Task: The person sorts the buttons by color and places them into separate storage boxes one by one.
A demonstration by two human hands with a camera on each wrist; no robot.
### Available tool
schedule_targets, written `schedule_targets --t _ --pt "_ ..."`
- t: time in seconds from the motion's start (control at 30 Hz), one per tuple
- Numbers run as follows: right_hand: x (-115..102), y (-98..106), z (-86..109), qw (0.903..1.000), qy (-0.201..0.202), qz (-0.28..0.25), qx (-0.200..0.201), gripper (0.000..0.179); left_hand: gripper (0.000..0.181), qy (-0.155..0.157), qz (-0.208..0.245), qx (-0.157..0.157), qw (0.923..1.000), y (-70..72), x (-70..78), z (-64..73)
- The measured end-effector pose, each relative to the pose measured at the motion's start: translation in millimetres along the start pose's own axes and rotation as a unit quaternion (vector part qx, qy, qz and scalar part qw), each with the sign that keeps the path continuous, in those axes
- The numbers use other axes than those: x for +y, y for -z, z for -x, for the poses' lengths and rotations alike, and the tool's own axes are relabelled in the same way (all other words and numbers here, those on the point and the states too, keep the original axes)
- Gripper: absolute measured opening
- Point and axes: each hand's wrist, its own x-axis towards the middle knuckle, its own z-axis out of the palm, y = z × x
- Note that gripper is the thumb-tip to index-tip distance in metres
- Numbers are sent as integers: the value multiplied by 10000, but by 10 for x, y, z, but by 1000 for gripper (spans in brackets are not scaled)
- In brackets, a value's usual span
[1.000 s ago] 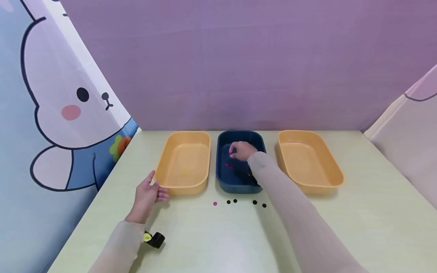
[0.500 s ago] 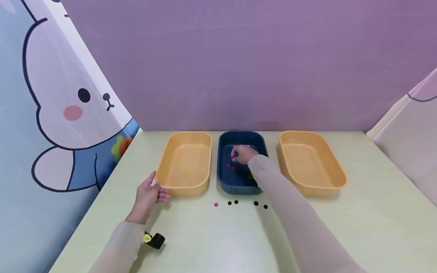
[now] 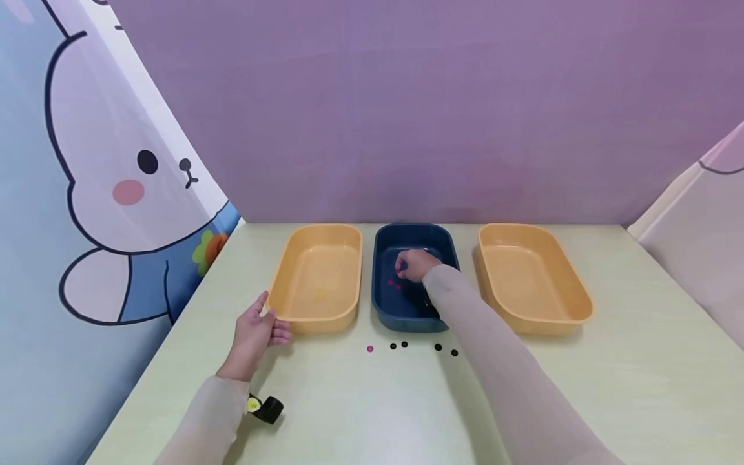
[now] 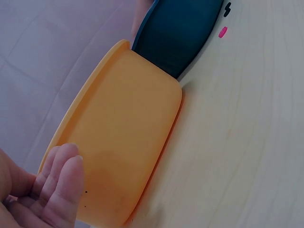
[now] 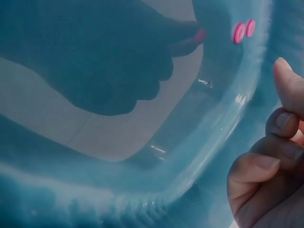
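My right hand (image 3: pixel 420 265) is inside the dark blue tray (image 3: pixel 415 324), thumb and forefinger pinching a pink button (image 3: pixel 398 272). Below it, two more pink buttons (image 5: pixel 239 33) lie on the tray floor. In the right wrist view the hand's reflection shows pink at the fingertips, while the button itself is hidden there. My left hand (image 3: pixel 253 339) holds the near left corner of the left yellow tray (image 3: pixel 316 325), several fingers (image 4: pixel 66 183) against its outer wall. A few small yellow buttons (image 3: pixel 320 296) lie in that tray, hard to make out.
In front of the blue tray, a pink button (image 3: pixel 370 349) and several black buttons (image 3: pixel 438 347) lie on the pale table (image 3: pixel 360 413). Another yellow tray (image 3: pixel 531 321) stands to the right. A purple cloth backdrop (image 3: pixel 407 116) rises behind the trays.
My right hand has dipped slightly lower and nearer in the blue tray, still pinching the pink button. The left hand stays at its tray corner. The head view has shifted a little.
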Motion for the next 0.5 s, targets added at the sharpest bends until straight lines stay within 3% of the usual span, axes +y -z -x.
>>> schedule_targets --t 0.5 --pt "-14 13 -24 9999 -100 27 -133 8 56 -138 66 -11 9999 -25 11 -6"
